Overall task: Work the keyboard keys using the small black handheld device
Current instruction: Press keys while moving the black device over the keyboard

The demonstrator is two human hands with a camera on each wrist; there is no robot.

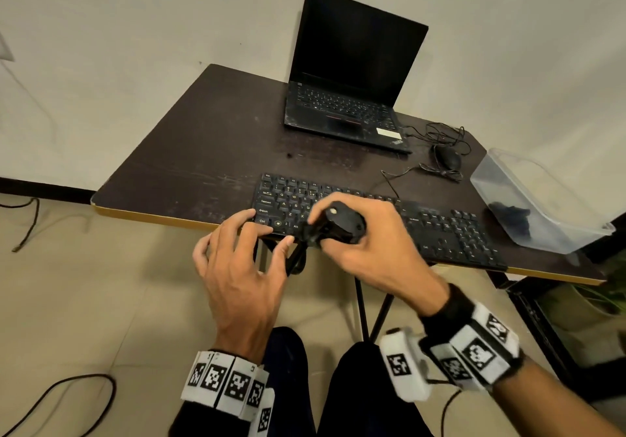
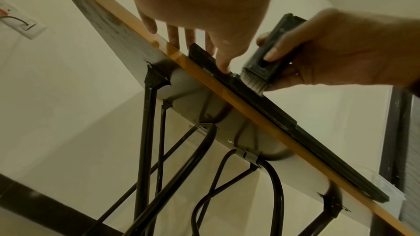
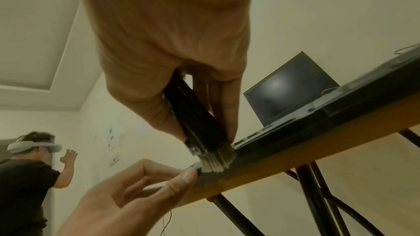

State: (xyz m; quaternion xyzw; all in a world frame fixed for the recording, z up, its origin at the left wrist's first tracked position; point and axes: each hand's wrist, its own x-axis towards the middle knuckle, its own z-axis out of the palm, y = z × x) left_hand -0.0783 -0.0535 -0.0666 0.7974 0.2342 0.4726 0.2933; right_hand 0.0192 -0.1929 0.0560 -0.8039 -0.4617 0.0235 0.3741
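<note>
Right hand (image 1: 369,243) grips black brush device (image 1: 342,223) at keyboard (image 1: 450,233) front edge; left hand (image 1: 237,267) spread

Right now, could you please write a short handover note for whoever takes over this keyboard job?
Right hand grips the black handheld device, its pale bristles on the keyboard near its left front edge.
Left hand steadies the keyboard's left end, fingers on the keys.
Keyboard lies along the table's front edge.
Progress can't be judged; the right-hand keys lie beyond the bristles.
</note>
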